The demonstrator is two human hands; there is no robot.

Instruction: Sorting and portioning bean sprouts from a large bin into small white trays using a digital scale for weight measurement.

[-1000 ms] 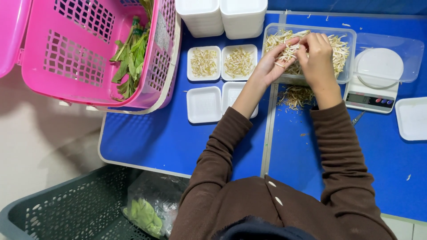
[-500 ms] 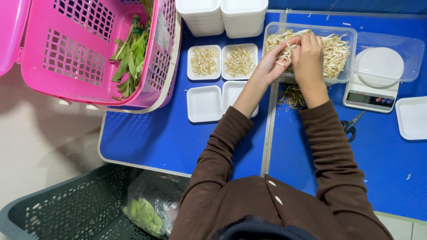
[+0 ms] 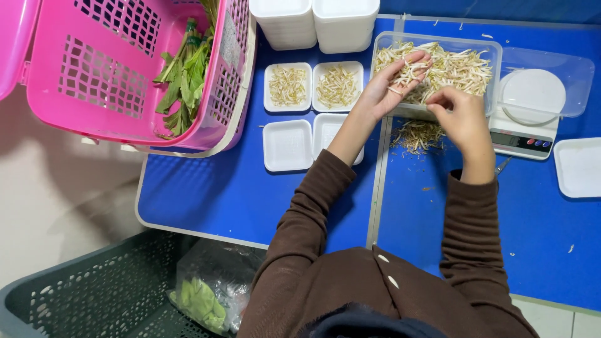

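Note:
My left hand (image 3: 393, 80) is cupped palm-up over the near edge of a clear plastic tub (image 3: 491, 49) and holds a small bunch of bean sprouts (image 3: 408, 70). More pale sprouts (image 3: 460, 66) fill the tub. My right hand (image 3: 461, 116) has its fingers pinched together just in front of the tub, above a small heap of brownish sprout trimmings (image 3: 418, 134) on the blue table. Whether a sprout is between those fingers cannot be made out.
Two white foam trays (image 3: 288, 86) hold sprouts; two empty ones (image 3: 287, 145) lie before them, another at right (image 3: 579, 167). White tray stacks (image 3: 316, 22) stand behind. A digital scale (image 3: 524, 119) sits right of the tub. Pink basket (image 3: 94, 75) with greens at left, dark crate (image 3: 94, 300) below.
My right hand has drawn back from the tub toward me and now hovers over the trimmings heap. My left hand stays at the tub with its sprouts.

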